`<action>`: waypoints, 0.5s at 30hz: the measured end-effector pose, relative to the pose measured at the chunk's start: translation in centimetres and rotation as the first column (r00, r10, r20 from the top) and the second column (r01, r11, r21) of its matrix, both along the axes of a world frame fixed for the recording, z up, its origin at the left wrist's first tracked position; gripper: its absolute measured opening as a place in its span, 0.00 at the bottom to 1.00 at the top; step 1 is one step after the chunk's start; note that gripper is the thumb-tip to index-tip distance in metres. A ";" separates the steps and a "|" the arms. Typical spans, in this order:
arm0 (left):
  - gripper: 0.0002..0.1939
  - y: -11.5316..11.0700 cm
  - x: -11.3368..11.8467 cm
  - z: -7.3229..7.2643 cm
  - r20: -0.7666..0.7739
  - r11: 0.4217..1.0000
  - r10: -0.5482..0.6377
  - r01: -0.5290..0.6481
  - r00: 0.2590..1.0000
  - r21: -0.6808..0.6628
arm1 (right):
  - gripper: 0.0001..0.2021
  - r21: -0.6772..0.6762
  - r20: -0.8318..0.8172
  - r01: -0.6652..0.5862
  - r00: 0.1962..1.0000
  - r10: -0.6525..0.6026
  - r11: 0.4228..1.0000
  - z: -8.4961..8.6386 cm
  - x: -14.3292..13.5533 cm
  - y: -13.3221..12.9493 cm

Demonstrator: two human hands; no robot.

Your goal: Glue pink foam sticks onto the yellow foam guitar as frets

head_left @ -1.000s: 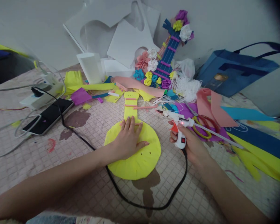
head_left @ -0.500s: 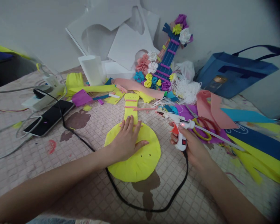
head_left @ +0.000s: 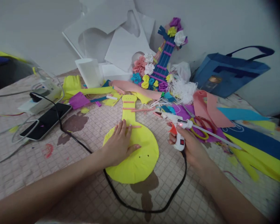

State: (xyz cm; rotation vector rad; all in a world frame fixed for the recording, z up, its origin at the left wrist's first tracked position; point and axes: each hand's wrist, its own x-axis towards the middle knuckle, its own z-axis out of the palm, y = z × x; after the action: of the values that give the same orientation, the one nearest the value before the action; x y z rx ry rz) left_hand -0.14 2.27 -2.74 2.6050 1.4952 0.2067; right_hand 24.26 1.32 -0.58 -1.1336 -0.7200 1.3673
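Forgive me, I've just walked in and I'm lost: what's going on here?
A person's left hand lies flat on a yellow banjo-shaped piece on the table. The right hand holds a white glue gun, its nozzle near the end of a pink strip sticking out past the yellow piece. Behind stands a blue guitar-shaped piece with flowers about it.

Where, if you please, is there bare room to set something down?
Bare tabletop shows between the yellow guitar shape and the right hand, and in front, within the looping black cord. It is crowded behind, around the blue guitar, and at right, around the scissors.
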 end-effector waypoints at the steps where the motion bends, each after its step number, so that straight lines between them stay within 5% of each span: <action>1: 0.44 0.0 0.0 0.1 -0.008 1.000 0.001 -0.001 1.000 -0.006 | 0.09 0.005 0.002 0.000 1.000 0.000 1.000 0.0 0.0 0.0; 15: 0.42 1.0 -0.2 1.1 -0.013 0.999 -0.013 0.012 1.000 -0.035 | 0.09 0.047 -0.116 0.050 0.992 -0.044 0.998 1.1 0.6 0.0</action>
State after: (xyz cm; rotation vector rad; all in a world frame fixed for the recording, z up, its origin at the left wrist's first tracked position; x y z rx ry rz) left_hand -0.31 3.26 -1.64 2.5929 1.4731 0.1606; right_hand 24.91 1.30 0.48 -1.0174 -0.6370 1.3564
